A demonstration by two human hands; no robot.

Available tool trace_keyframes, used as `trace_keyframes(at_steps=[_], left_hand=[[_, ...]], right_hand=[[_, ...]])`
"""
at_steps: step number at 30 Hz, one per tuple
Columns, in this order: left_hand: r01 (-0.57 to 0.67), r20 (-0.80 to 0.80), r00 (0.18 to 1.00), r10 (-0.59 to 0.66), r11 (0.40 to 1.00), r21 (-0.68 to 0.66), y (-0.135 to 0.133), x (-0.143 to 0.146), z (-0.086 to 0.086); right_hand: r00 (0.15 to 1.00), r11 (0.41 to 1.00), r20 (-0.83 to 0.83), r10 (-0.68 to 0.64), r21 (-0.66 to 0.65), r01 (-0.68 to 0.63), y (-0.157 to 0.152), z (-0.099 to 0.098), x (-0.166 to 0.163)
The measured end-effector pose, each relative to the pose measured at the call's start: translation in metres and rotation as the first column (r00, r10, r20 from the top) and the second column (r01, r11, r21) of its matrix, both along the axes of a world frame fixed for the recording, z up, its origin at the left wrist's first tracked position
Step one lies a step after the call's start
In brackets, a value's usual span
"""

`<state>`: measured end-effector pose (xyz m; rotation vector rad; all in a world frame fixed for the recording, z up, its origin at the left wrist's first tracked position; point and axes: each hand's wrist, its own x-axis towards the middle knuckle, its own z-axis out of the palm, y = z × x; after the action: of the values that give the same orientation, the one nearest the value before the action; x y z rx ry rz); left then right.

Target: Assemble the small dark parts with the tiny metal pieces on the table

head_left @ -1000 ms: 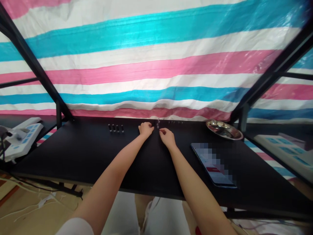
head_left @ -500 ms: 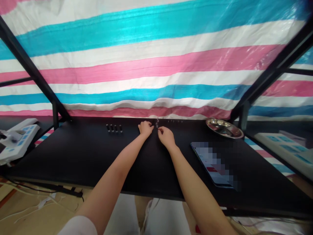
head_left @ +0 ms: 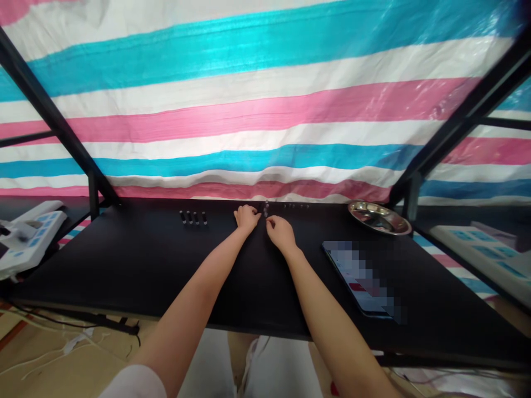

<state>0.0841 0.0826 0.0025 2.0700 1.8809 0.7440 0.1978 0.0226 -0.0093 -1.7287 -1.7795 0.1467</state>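
Note:
My left hand [head_left: 248,216] rests near the far edge of the black table, its fingers bent and closed round something too small to make out. Close on its right, my right hand [head_left: 281,231] has thumb and fingertips pinched together; what they hold, if anything, is hidden. Between the hands stands a short row of small shiny metal pieces [head_left: 266,209], reaching toward the back edge. Several small black cylinders with silvery ends [head_left: 193,218] are lined up left of my left hand. Beyond my right hand lie several tiny pieces [head_left: 296,206], too small to name.
A round steel divided plate [head_left: 379,218] sits at the table's [head_left: 136,265] back right. In front of it lies a phone [head_left: 360,282] with a blurred screen. Black frame posts [head_left: 94,193] rise at both sides, and a striped sheet [head_left: 232,127] hangs behind.
Both hands keep almost the same place and pose. The view has shifted very slightly; no object has visibly moved.

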Motion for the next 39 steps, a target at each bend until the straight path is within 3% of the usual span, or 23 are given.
trace_keyframes(at_steps=[13, 18, 24, 30, 36, 39], left_hand=[[0.033, -0.044, 0.999, -0.032, 0.999, 0.027, -0.006, -0.005, -0.002], [0.108, -0.093, 0.991, -0.096, 0.986, 0.124, -0.03, -0.023, 0.001], [0.225, -0.077, 0.974, -0.213, 0.946, 0.234, -0.073, -0.057, 0.016], [0.042, -0.157, 0.988, -0.011, 0.98, 0.197, -0.098, -0.091, 0.031], [-0.249, -0.051, 0.965, 0.256, 0.962, 0.112, -0.103, -0.121, 0.039], [-0.309, -0.002, 0.951, 0.311, 0.947, 0.091, -0.102, -0.128, 0.041]], right_hand=[[1.0, 1.0, 0.02, 0.001, -0.008, -0.001, -0.002, 0.003, 0.0], [0.999, 1.0, 0.033, 0.005, -0.003, -0.005, -0.002, 0.004, -0.001], [0.999, 1.0, 0.052, 0.001, -0.01, -0.001, -0.003, 0.003, -0.002], [0.999, 1.0, 0.054, 0.002, -0.011, -0.001, -0.005, 0.005, -0.007], [0.998, 0.998, 0.06, 0.035, 0.046, -0.038, -0.008, 0.018, -0.018], [0.996, 0.996, 0.064, 0.066, 0.058, -0.069, -0.011, 0.024, -0.025]])
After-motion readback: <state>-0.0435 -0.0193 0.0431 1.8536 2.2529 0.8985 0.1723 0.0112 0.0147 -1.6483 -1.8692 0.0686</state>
